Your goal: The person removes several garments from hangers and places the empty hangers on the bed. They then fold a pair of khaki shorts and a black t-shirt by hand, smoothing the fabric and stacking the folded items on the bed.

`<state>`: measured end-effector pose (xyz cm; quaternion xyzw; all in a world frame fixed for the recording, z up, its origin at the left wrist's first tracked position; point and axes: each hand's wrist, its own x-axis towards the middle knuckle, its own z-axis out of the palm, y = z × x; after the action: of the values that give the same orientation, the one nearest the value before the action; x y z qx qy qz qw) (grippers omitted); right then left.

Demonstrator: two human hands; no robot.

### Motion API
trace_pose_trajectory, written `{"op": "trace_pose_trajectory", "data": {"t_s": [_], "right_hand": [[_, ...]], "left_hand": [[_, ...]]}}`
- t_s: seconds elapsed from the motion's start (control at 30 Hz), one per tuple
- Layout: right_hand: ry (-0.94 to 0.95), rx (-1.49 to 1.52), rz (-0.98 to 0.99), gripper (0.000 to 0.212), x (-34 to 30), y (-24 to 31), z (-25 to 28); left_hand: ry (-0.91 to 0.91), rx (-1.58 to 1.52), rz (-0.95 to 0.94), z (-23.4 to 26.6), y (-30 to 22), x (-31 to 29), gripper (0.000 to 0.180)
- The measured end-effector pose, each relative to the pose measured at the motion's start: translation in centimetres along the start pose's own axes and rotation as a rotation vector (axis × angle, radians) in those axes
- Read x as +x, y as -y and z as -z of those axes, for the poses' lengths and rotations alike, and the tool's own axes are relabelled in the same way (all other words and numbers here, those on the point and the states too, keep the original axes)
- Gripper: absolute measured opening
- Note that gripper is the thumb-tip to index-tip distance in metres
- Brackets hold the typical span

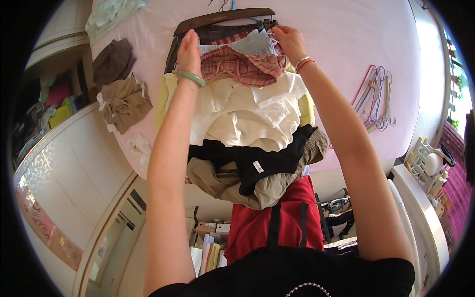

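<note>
Red plaid shorts (237,65) with a light blue-grey waistband lining (255,44) lie on top of a pile of clothes, against a dark wooden hanger (225,19) with black clips. My left hand (189,55), wearing a green bangle, rests at the left end of the waistband, its fingers stretched out. At the other end, beside a hanger clip (267,23), my right hand (291,42) has its fingers closed on the shorts' upper corner. Beneath lie white garments (252,116), a black garment (269,158) and a khaki garment (213,178).
The pile lies on a pink-sheeted bed (341,44). Several thin hangers (378,96) lie to the right. A dark brown bundle (114,60) and a tan bundle (126,103) sit at the left. Red fabric (257,222) hangs in front of me. An open cupboard (49,109) stands at far left.
</note>
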<state>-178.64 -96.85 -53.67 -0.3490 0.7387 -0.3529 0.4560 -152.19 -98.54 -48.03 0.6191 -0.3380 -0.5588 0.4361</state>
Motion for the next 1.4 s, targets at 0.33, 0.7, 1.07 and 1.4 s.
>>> {"op": "trace_pose_trajectory", "data": {"t_s": [0.33,0.7,1.07,1.4], "right_hand": [[0.007,-0.113,-0.060,0.042,0.9,0.5,-2.7],[0.148,0.212,-0.197,0.055,-0.5,2.3,-0.7],[0.437,0.398,-0.426,0.044,-2.3,2.6,1.9],[0.532,0.307,-0.041,0.043,-7.0,5.1,5.0]], "left_hand": [[-0.187,0.295,0.136,7.6,4.5,6.9,0.069],[-0.065,0.056,0.320,9.4,0.3,4.1,0.061],[0.240,0.241,0.210,12.0,-2.9,-0.8,0.042],[0.368,0.269,-0.017,13.8,-3.1,-5.2,0.035]]}}
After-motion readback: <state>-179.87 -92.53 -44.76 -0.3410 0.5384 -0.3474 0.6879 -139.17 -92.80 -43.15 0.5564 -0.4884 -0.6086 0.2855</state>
